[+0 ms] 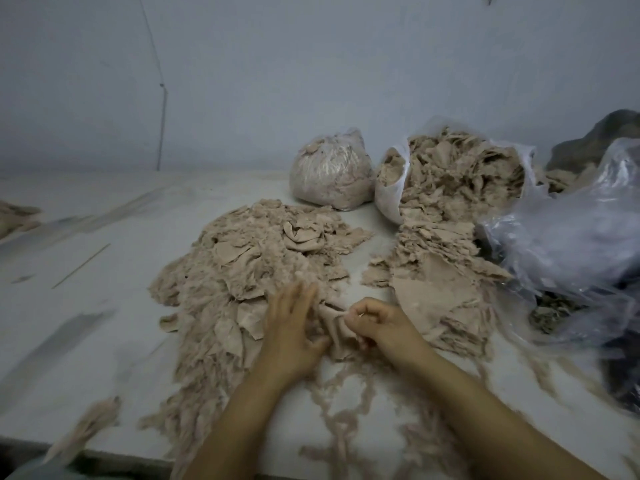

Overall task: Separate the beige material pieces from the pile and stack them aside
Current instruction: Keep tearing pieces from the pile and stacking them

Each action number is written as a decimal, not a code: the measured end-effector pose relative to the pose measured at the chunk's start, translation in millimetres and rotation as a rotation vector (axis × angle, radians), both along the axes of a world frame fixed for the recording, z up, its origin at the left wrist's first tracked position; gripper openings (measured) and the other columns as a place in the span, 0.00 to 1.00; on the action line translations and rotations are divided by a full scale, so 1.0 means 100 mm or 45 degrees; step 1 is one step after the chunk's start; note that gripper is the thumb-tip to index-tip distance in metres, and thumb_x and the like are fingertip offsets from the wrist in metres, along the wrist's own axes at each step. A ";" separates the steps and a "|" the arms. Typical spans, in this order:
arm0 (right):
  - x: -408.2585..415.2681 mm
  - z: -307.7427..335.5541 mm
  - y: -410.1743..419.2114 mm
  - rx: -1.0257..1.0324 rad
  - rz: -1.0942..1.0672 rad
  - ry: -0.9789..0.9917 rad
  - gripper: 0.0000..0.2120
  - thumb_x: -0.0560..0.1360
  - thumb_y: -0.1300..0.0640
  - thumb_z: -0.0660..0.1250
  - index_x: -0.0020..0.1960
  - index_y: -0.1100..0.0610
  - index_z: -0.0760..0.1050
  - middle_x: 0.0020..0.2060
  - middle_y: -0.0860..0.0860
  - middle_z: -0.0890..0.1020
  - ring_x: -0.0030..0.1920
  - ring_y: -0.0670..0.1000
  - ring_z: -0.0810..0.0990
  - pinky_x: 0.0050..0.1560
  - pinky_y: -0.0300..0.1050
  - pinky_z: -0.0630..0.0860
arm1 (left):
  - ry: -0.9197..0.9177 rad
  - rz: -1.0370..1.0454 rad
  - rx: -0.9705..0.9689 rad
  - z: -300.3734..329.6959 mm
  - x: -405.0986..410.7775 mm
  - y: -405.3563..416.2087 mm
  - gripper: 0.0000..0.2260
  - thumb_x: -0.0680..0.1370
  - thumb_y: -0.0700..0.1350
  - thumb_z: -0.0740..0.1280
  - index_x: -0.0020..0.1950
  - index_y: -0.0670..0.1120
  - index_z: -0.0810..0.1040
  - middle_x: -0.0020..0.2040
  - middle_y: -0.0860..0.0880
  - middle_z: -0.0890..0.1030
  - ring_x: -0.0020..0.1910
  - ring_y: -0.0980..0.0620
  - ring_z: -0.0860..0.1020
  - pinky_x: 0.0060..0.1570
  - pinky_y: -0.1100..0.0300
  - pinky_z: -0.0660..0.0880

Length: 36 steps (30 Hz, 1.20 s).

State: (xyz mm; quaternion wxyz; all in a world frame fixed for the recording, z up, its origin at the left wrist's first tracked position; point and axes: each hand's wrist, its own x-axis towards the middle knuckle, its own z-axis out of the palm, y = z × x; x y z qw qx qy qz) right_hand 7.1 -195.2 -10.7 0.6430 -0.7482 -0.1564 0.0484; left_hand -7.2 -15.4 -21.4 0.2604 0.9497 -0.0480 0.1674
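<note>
While both hands meet at one scrap: the rest of the beige material lies spread around them on the white table (86,271).
Left hand (294,327): fingers straight and loosely spread, resting on the near edge of the pile, its thumb side touching the beige piece (334,329); it grasps nothing.
Right hand (377,323): fingers curled, pinching the beige piece at its upper right edge; a ring shows on one finger.
Beige piece: a small crumpled scrap lying between the two hands, on the table.
Pile (256,258): a broad heap of beige scraps, just beyond and to the left of the left hand.
Stack (436,271): flatter beige pieces layered beyond and to the right of the right hand, spilling from an open white bag (391,192).
Tied bag (329,171): clear plastic, packed with beige scraps, well beyond the hands, just left of the open bag.
Loose clear plastic (568,237): crumpled, far right of the right hand.
Thin beige strips (346,414): trailing between the forearms, nearer than the hands.
</note>
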 end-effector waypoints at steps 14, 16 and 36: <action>0.08 -0.04 0.10 0.132 -0.086 0.513 0.12 0.74 0.55 0.71 0.39 0.60 0.72 0.31 0.55 0.73 0.32 0.52 0.72 0.33 0.45 0.67 | 0.077 -0.238 -0.225 0.18 0.27 0.16 0.19 0.76 0.32 0.60 0.64 0.44 0.75 0.62 0.47 0.77 0.61 0.51 0.74 0.55 0.73 0.63; 0.16 -0.09 0.20 0.046 -0.145 0.541 0.10 0.73 0.55 0.73 0.43 0.61 0.75 0.38 0.56 0.79 0.37 0.53 0.77 0.38 0.45 0.74 | 0.223 -0.337 -0.180 0.15 0.36 0.11 0.21 0.77 0.36 0.60 0.69 0.48 0.71 0.66 0.49 0.74 0.64 0.53 0.72 0.58 0.71 0.63; 0.44 0.19 0.48 0.184 -0.460 0.435 0.13 0.80 0.56 0.61 0.50 0.67 0.77 0.49 0.65 0.81 0.50 0.63 0.79 0.50 0.49 0.77 | 0.292 0.054 -0.675 0.41 0.77 -0.15 0.16 0.82 0.40 0.58 0.33 0.48 0.67 0.31 0.53 0.70 0.31 0.58 0.67 0.37 0.57 0.63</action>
